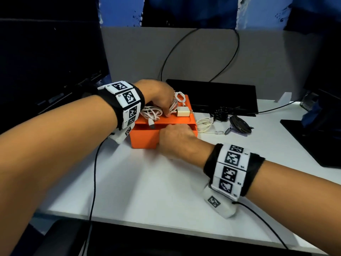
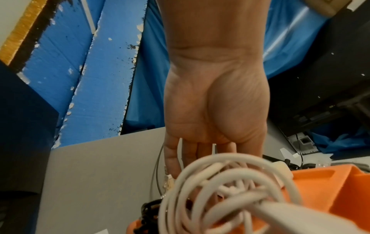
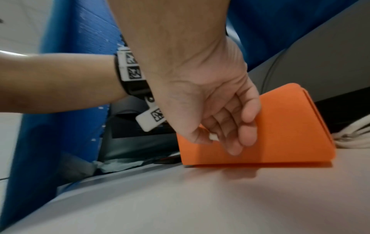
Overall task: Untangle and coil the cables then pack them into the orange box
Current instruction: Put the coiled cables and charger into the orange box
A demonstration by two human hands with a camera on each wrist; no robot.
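Resting on the white surface [image 1: 166, 191], the bright orange rectangular plastic box [image 1: 145, 139] sits just beyond both hands, its top tray holding a loosely coiled white cable [image 1: 150, 112] on the left and a small cream wall charger [image 1: 183, 111] towards the right. The left hand [image 1: 158, 95] reaches over the far side of the box, its grip closed around a second white cable bundle [image 1: 175, 102] just beside the charger; in the left wrist view the coiled white cable [image 2: 226, 190] fills the foreground over the orange tray [image 2: 320, 186], and the fingertips are hidden behind it. The right hand [image 1: 177, 139] sits at the box's near right corner, fingers [image 3: 248, 126] curled loosely against the orange front wall [image 3: 290, 126]; whether they clamp anything cannot be told. To the right of the box lie another white cable [image 1: 204, 124] in a loose heap, a tangled black cable [image 1: 221, 112] and a flat coil of dark cable [image 1: 239, 124], all on the surface. A black flat device [image 1: 221, 95] stands at the far edge, against a grey partition [image 1: 267, 58].
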